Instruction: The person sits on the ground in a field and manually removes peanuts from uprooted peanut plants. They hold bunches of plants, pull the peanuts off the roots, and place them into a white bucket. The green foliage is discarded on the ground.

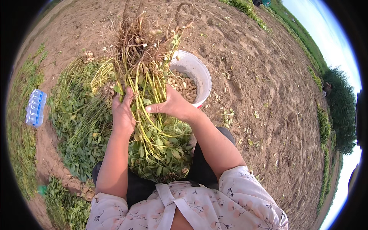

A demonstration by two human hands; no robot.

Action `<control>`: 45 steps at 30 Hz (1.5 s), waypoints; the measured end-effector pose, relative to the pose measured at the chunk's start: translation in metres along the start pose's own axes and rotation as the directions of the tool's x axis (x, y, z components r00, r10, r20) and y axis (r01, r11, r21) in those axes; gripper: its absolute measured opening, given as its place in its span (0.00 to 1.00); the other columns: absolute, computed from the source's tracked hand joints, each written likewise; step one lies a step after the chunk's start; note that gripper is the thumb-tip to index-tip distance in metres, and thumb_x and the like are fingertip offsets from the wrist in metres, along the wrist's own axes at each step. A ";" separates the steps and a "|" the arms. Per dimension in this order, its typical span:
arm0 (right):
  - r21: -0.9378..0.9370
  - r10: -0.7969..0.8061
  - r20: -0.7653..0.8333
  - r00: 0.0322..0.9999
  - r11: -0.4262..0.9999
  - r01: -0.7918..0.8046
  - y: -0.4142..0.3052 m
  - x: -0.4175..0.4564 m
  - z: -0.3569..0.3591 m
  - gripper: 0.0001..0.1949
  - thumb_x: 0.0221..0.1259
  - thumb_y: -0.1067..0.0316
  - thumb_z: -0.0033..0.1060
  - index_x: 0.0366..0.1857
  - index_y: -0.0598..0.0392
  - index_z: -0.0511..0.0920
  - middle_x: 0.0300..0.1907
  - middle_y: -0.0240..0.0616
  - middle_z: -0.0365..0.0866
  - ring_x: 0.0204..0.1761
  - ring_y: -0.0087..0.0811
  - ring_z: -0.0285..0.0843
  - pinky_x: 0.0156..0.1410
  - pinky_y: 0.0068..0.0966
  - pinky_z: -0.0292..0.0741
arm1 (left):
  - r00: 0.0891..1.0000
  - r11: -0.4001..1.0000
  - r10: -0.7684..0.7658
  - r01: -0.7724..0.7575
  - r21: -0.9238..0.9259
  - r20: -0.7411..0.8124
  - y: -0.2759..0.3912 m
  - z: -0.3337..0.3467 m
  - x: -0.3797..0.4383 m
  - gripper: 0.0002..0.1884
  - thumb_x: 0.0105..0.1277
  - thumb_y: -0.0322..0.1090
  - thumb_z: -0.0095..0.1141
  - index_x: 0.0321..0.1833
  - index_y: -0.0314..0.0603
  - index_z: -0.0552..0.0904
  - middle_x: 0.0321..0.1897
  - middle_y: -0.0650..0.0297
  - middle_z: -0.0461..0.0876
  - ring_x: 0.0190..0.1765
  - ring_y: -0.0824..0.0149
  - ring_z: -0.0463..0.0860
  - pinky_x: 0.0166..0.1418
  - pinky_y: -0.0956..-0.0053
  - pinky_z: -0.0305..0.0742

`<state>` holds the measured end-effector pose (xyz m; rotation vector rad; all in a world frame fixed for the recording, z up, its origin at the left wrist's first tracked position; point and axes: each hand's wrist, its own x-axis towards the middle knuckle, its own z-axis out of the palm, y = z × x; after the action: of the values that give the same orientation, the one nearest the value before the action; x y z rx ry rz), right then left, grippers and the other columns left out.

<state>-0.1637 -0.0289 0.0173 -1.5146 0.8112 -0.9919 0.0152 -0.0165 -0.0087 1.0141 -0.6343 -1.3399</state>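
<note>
A large bunch of uprooted peanut plants (146, 83) stands between my two hands, its tangled roots upward and its leaves hanging towards my lap. My left hand (123, 110) grips the stems on the left side, thumb pointing up. From the right, my right hand (172, 105) is wrapped around the same stems with its thumb across the front. A few pods (155, 32) cling among the roots. Just beyond my right hand is a white plastic bucket (203, 77), partly covered by the roots. Loose peanut pods (185, 86) lie inside it.
A heap of peanut plants (83, 120) lies on the soil to my left. Farther left sits a pack of clear plastic bottles (36, 108), with a green object (42, 189) lower down. Scattered pods and leaves dot the bare soil (258, 95) at right. A bushy tree (340, 109) stands far right.
</note>
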 end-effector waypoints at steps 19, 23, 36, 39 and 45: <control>0.357 0.193 -0.451 0.872 0.934 -0.022 -0.005 -0.001 -0.004 0.14 0.67 0.74 0.60 0.55 0.59 0.73 0.46 0.35 0.83 0.41 0.25 0.81 0.46 0.24 0.79 | 0.969 0.947 -0.033 -0.048 0.318 0.247 -0.006 0.012 0.002 0.22 0.72 0.36 0.61 0.65 0.36 0.75 0.51 0.61 0.84 0.52 0.71 0.80 0.62 0.71 0.72; 0.295 0.083 -0.552 0.830 0.950 0.101 0.017 0.001 -0.008 0.15 0.67 0.77 0.57 0.57 0.58 0.74 0.50 0.34 0.82 0.48 0.25 0.79 0.55 0.25 0.76 | 0.944 0.905 0.068 -0.195 0.377 0.324 -0.005 0.011 0.002 0.34 0.67 0.40 0.65 0.71 0.35 0.66 0.61 0.53 0.78 0.62 0.62 0.77 0.69 0.66 0.70; -0.411 -0.187 -0.416 0.890 0.912 0.000 0.034 0.004 0.031 0.29 0.52 0.66 0.76 0.56 0.64 0.69 0.48 0.49 0.82 0.48 0.44 0.82 0.55 0.35 0.76 | 0.853 0.860 0.214 -0.396 0.321 0.477 -0.027 0.015 -0.009 0.57 0.52 0.48 0.78 0.75 0.30 0.52 0.71 0.47 0.63 0.73 0.58 0.64 0.77 0.62 0.58; -0.425 -0.217 -0.297 0.930 0.902 0.075 0.038 -0.003 0.039 0.29 0.54 0.68 0.72 0.58 0.64 0.68 0.51 0.51 0.80 0.51 0.48 0.81 0.56 0.37 0.76 | 0.871 0.930 0.198 -0.312 0.196 0.449 -0.023 0.017 -0.011 0.53 0.52 0.45 0.78 0.73 0.33 0.55 0.65 0.52 0.70 0.67 0.61 0.71 0.71 0.64 0.66; -0.489 -0.254 0.025 0.967 0.841 0.233 0.015 -0.017 0.055 0.36 0.55 0.72 0.69 0.70 0.64 0.63 0.66 0.59 0.68 0.66 0.53 0.72 0.68 0.38 0.73 | 0.955 0.930 0.281 -0.295 0.220 0.093 0.011 0.005 -0.009 0.19 0.63 0.44 0.69 0.46 0.35 0.84 0.39 0.61 0.86 0.43 0.71 0.82 0.50 0.75 0.76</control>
<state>-0.1201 0.0070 -0.0029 -2.0820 0.9643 -1.0536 0.0151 -0.0101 0.0047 1.0229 -0.9647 -1.0556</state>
